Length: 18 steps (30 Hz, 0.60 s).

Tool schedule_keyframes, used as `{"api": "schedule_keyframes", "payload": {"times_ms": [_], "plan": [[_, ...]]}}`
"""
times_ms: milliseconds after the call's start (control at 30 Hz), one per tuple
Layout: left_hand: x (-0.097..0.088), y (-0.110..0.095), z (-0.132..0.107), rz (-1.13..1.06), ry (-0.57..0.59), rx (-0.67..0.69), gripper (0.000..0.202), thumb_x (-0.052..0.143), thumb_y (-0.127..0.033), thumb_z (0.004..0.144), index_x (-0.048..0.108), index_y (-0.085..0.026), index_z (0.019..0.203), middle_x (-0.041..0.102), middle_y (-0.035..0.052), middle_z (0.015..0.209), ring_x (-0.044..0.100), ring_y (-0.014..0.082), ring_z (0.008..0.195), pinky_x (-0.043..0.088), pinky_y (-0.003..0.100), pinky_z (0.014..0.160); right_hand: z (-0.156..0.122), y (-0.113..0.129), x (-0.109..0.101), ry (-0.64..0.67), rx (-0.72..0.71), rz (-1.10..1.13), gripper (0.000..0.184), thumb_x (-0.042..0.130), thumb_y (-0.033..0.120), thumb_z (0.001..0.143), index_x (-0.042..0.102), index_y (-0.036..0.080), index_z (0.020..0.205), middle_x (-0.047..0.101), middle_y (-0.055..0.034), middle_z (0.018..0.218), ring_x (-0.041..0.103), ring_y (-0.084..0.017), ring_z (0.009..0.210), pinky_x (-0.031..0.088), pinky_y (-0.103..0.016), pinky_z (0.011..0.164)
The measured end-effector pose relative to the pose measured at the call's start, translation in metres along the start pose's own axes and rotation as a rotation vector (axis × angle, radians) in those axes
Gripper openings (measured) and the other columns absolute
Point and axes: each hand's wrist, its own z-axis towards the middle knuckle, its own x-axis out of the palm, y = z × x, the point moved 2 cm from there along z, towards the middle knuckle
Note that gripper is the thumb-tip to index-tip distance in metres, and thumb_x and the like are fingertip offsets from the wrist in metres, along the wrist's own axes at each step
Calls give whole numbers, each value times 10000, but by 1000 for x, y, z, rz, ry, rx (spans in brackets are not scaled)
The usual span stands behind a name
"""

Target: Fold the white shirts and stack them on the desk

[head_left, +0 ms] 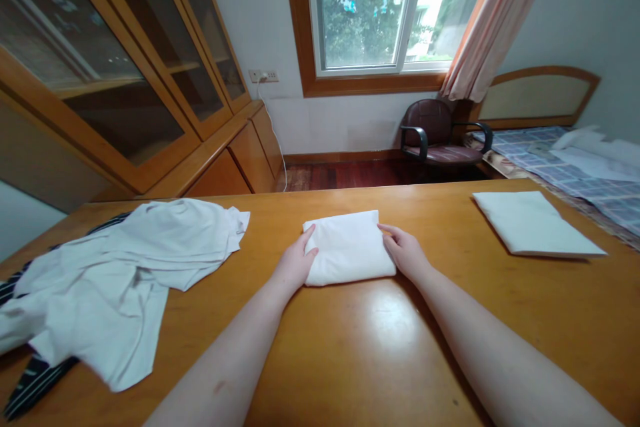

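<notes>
A white garment (pixel 350 247), folded into a flat rectangle, lies on the wooden table (pixel 320 353) in front of me. My left hand (pixel 296 259) grips its left edge, the thumb on top and the other fingers mostly hidden at the side. On the opposite edge, my right hand (pixel 406 251) holds the right side, fingertips near the far corner and the thumb out of sight. To the left, loose white clothing (pixel 125 260) is heaped over a dark striped cloth (pixel 37 380). Another folded white piece (pixel 535 223) rests at the table's right.
A wooden cabinet (pixel 195 127) with glass doors stands at the left. Beyond the table's far edge are an armchair (pixel 434 127) and a window (pixel 370 13) with a pink curtain (pixel 505 20). A bed (pixel 580 167) with a checked cover is on the right.
</notes>
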Motion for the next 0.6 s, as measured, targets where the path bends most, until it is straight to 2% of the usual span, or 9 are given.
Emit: {"api": "schedule_keyframes", "payload": {"times_ms": [67, 167, 233, 267, 333, 400, 500, 600], "plan": [[-2, -1, -3, 116, -36, 9, 600, 510, -257, 821, 385, -206, 1406, 529, 117, 1329, 513, 264, 1200, 402, 390, 1004, 1, 0, 2, 20, -1, -31, 399, 422, 436, 848, 672, 152, 974, 652, -52, 753, 580, -184, 705, 414, -281, 633], [-10, -9, -14, 247, -262, 109, 517, 473, -268, 836, 465, -161, 1342, 413, 137, 1421, 436, 275, 1264, 359, 405, 1041, 0, 0, -2, -75, -8, -45, 452, 488, 458, 822, 600, 130, 1113, 648, -56, 784, 574, -176, 667, 447, -295, 636], [-13, -19, -22, 289, -368, 243, 456, 417, -268, 865, 507, -175, 1302, 375, 111, 1451, 392, 258, 1296, 316, 404, 1072, -3, 6, -9, -169, -132, -68, 472, 495, 420, 829, 541, 142, 1208, 651, -91, 950, 595, -189, 777, 474, -337, 748], [-12, -24, -25, 308, -373, 318, 442, 395, -278, 879, 513, -193, 1296, 373, 94, 1456, 372, 249, 1310, 293, 407, 1086, -6, 11, -11, -185, -226, -102, 462, 485, 405, 842, 530, 161, 1232, 629, -113, 1073, 596, -208, 893, 461, -368, 835], [-6, -33, -29, 357, -325, 443, 447, 385, -323, 893, 499, -221, 1313, 348, 72, 1475, 301, 246, 1355, 231, 427, 1114, -12, 24, -10, -129, -413, -217, 458, 465, 408, 867, 517, 204, 1273, 508, -127, 1318, 494, -249, 1167, 370, -424, 994], [4, -40, -29, 419, -244, 514, 505, 416, -390, 886, 445, -226, 1363, 269, 70, 1514, 186, 260, 1401, 153, 453, 1135, -17, 34, 0, -1, -516, -353, 523, 457, 452, 877, 462, 221, 1345, 330, -114, 1475, 294, -271, 1347, 257, -461, 1078], [19, -38, -21, 476, -105, 526, 650, 463, -525, 845, 347, -254, 1424, 183, 65, 1542, 68, 286, 1420, 51, 488, 1140, -19, 37, 21, 158, -452, -505, 687, 436, 558, 862, 330, 197, 1437, 162, -139, 1536, 103, -299, 1410, 160, -519, 1098], [28, -27, -10, 473, 2, 422, 802, 440, -671, 786, 281, -254, 1452, 158, 78, 1546, 44, 303, 1419, 35, 493, 1135, -16, 29, 35, 192, -326, -562, 821, 426, 621, 838, 234, 134, 1470, 127, -198, 1528, 95, -310, 1409, 150, -516, 1097]]}}
